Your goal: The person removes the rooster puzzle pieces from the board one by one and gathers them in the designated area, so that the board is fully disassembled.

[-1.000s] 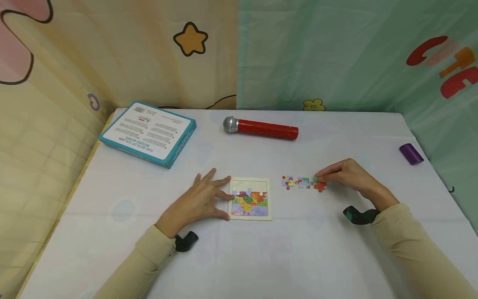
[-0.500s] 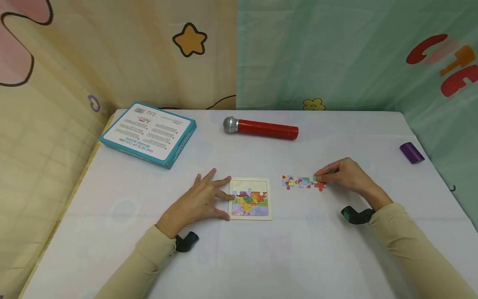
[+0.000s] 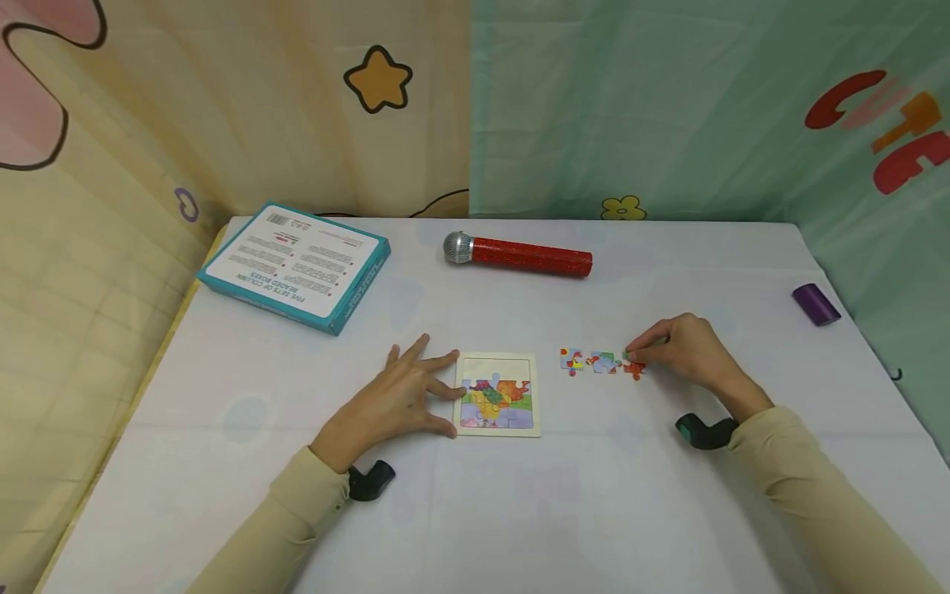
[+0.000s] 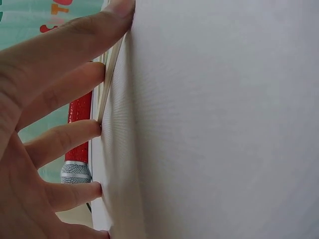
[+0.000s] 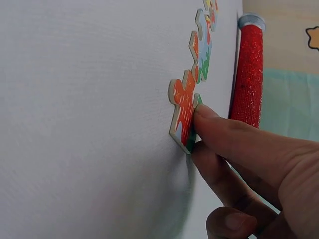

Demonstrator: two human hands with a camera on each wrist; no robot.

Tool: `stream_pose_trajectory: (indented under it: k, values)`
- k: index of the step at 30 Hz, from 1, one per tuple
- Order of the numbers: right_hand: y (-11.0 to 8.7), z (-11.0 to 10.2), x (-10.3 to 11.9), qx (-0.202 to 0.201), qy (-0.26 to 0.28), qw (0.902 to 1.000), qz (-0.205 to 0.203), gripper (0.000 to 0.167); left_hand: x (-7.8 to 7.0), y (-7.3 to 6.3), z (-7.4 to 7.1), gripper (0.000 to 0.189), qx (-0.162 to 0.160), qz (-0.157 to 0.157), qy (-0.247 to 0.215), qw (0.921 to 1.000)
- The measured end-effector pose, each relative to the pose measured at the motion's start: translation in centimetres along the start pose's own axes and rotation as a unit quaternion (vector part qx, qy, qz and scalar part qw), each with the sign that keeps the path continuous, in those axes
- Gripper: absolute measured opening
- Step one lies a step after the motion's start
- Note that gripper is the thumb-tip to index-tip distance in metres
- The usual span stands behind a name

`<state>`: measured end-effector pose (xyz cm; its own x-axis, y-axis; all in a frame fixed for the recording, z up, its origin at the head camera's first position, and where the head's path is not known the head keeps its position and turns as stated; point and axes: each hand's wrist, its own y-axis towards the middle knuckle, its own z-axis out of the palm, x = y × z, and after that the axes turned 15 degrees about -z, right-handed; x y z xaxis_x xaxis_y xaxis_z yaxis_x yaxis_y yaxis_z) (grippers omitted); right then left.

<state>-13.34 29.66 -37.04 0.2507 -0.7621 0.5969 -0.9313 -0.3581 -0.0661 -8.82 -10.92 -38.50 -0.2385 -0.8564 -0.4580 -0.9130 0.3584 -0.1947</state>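
A square jigsaw board (image 3: 496, 369) with a pale frame lies mid-table, its lower part filled with colourful pieces and its upper part bare. Along its left edge rests my left hand (image 3: 397, 404), fingers spread; the left wrist view shows fingertips touching the board's thin side (image 4: 110, 74). To the right lie three loose puzzle pieces in a row. My right hand (image 3: 693, 351) pinches the rightmost, a red and green puzzle piece (image 5: 183, 112), between thumb and finger at its far edge. The middle piece (image 3: 604, 363) and the left piece (image 3: 571, 360) lie untouched.
A red toy microphone (image 3: 530, 256) lies behind the board. At the back left is a teal and white box (image 3: 293, 264). A purple cylinder (image 3: 816, 304) lies near the table's right edge. Curtains hang behind the white-covered table (image 3: 519, 520).
My right wrist has shifted slightly left while the fingers stay at the red and green puzzle piece, which has barely moved. My left hand and the board have stayed put.
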Motion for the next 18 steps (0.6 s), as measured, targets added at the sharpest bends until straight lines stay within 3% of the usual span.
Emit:
stream_pose_trajectory:
  k: [7,14,18]
  values:
    - [-0.1,1.1,1.2,-0.043,-0.017,0.9983,-0.036,0.019,0.0,0.0,0.1,0.054,-0.003,0.004,0.002,1.0]
    - [1.3,5.7,7.5,-0.036,0.001,0.9893,-0.141,0.023,0.0,0.0,0.1,0.054,-0.004,0.001,0.0,1.0]
    - [2.1,8.7,11.2,0.002,0.034,0.9827,-0.182,0.028,0.1,0.1,0.2,0.054,-0.002,-0.004,0.003,1.0]
